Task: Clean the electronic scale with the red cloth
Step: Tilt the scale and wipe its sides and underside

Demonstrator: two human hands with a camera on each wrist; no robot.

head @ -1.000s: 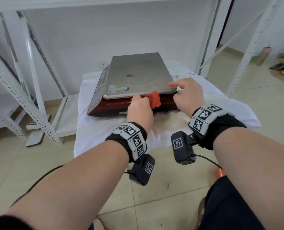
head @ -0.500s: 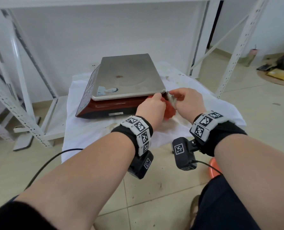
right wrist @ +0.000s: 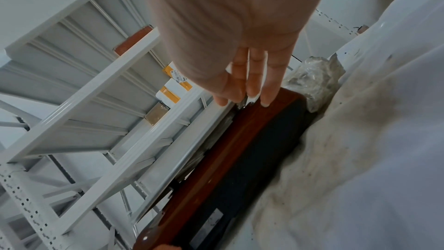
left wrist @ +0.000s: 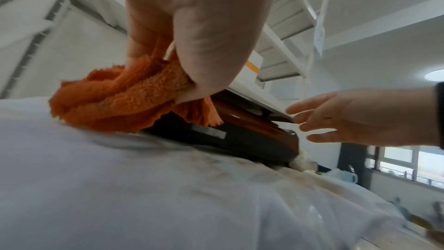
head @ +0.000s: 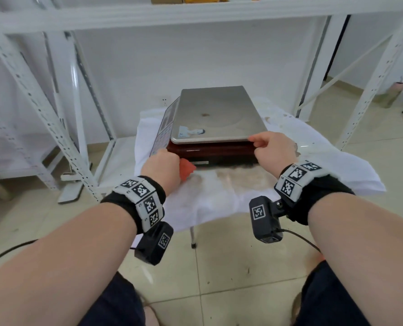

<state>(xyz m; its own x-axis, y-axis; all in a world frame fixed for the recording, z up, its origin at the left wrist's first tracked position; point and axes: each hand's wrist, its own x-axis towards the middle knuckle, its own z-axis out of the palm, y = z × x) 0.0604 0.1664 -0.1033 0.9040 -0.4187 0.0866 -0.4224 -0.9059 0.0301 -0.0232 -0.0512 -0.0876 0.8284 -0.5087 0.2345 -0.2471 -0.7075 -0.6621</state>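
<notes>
The electronic scale (head: 217, 118) has a steel pan and a dark red body, and it sits on a white-covered table (head: 219, 198). My left hand (head: 162, 165) grips the bunched red cloth (head: 186, 170) at the scale's front left corner, low against the body. In the left wrist view the thumb (left wrist: 204, 54) pinches the cloth (left wrist: 125, 105) onto the scale's base (left wrist: 240, 140). My right hand (head: 272, 149) is at the pan's front right corner. Its straight fingers (right wrist: 269, 86) touch the pan edge and the red body (right wrist: 240, 149), holding nothing.
White steel rack uprights stand to the left (head: 42, 114) and right (head: 381, 74), with a shelf beam (head: 195, 17) overhead. The table cover is stained brown (head: 240, 177) in front of the scale. Crumpled plastic (right wrist: 314, 79) lies behind its right end.
My left hand has carried the red cloth leftward along the scale's front, from near the right corner to the left corner. My right hand has opened and reached to the pan's right corner.
</notes>
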